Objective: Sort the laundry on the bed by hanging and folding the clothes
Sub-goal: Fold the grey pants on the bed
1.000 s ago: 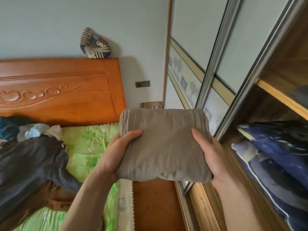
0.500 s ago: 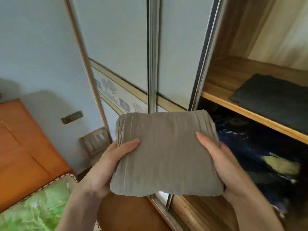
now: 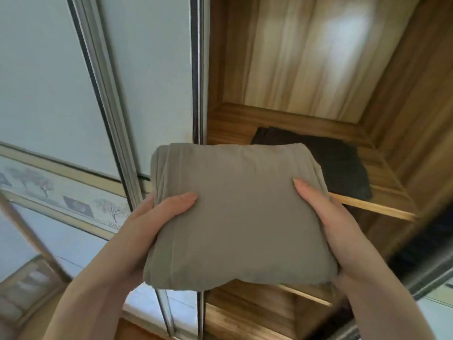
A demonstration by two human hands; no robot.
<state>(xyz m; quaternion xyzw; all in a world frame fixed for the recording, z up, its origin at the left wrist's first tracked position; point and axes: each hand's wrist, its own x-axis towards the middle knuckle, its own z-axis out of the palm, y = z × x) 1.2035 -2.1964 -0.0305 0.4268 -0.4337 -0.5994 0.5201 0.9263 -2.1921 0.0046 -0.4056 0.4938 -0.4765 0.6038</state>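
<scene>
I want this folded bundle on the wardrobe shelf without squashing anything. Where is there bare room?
Bare wood shows on the shelf left of the dark folded garment, between it and the wardrobe's left wall, and in a strip behind it along the back panel. The shelf's right half is mostly taken by that garment. Both hands hold the beige bundle.

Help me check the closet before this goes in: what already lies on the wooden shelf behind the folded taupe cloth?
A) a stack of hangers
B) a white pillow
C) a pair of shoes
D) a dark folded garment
D: a dark folded garment lies flat on the wooden shelf, right behind the folded taupe cloth.
</scene>
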